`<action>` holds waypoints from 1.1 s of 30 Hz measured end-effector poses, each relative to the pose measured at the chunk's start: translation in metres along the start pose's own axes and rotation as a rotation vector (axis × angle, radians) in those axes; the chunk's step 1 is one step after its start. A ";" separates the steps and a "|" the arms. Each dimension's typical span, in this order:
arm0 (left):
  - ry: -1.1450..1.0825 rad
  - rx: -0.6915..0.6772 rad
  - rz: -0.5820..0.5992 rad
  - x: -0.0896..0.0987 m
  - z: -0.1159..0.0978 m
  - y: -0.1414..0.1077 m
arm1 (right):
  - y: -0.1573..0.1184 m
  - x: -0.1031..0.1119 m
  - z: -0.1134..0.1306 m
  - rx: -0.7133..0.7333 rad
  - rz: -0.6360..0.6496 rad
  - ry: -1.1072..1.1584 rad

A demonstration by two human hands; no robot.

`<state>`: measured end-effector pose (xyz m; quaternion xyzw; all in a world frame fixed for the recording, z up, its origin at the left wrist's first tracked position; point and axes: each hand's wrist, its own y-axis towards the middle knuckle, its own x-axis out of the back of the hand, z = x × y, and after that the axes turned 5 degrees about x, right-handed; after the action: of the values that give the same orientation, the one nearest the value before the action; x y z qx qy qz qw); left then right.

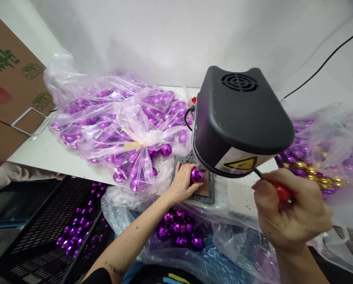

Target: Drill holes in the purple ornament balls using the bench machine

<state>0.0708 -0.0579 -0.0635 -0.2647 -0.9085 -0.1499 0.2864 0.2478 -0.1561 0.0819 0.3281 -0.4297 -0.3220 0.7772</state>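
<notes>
My left hand (181, 184) grips a shiny purple faceted ball (197, 175) between thumb and fingers. The ball is over a brown pad on a dark grey base plate (211, 191), below the front of a black machine head (244, 114). This machine has a round vent on top and a yellow warning label on its front. Raised at the right, my right hand (293, 211) is wrapped round the red handle (281, 193) of a lever that runs from the machine. Part of the base plate is hidden by the left hand and the machine.
A tied clear bag (114, 106) full of purple balls lies left of the machine. An open plastic bag (224, 236) with more balls is at my lap. A black crate (40, 236), a cardboard box (10, 79) and a bag of purple and gold pieces (318, 157) stand around.
</notes>
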 end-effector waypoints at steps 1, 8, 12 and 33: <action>-0.002 0.001 -0.001 -0.001 0.001 0.000 | -0.006 0.000 0.001 0.009 0.022 0.004; 0.001 -0.010 0.004 -0.003 0.002 -0.001 | -0.032 -0.010 -0.009 0.010 0.072 0.037; 0.008 -0.022 0.000 -0.003 0.002 -0.001 | -0.043 -0.018 -0.016 0.036 0.003 0.043; -0.024 -0.036 -0.007 -0.002 0.002 -0.001 | -0.076 -0.050 -0.045 0.085 0.001 0.083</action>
<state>0.0707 -0.0591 -0.0667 -0.2685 -0.9100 -0.1640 0.2702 0.2498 -0.1510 -0.0196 0.3735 -0.4104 -0.2890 0.7801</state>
